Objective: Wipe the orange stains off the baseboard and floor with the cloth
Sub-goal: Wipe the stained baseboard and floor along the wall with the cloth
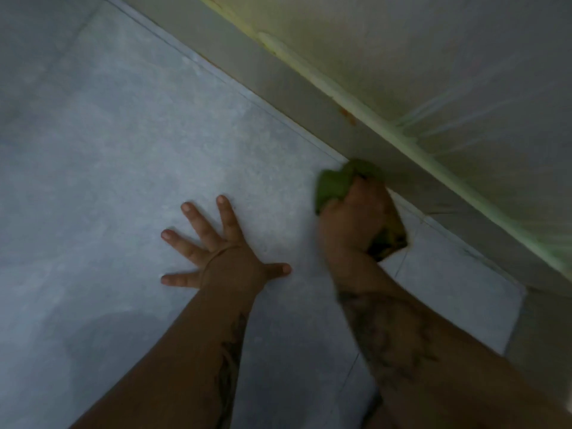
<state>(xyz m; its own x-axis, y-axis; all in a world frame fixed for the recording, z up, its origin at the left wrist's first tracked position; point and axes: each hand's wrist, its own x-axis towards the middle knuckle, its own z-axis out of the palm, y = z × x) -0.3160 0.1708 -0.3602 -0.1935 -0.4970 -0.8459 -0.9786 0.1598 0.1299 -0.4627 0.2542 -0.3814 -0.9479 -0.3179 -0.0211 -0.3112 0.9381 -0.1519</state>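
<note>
My right hand (356, 218) is shut on a green cloth (332, 184) and presses it where the grey tiled floor (139, 150) meets the grey baseboard (297, 85). Part of the cloth sticks out below the hand, and that part looks yellow-brown. My left hand (223, 255) lies flat on the floor with its fingers spread, to the left of the cloth. A small orange stain (346, 114) shows on the baseboard, up and slightly right of the cloth. The view is dim and somewhat blurred.
The baseboard runs diagonally from upper left to lower right. Above it a pale strip (387, 125) edges a wall covered with clear plastic sheeting (464, 88). Tile joints cross the floor near my right forearm.
</note>
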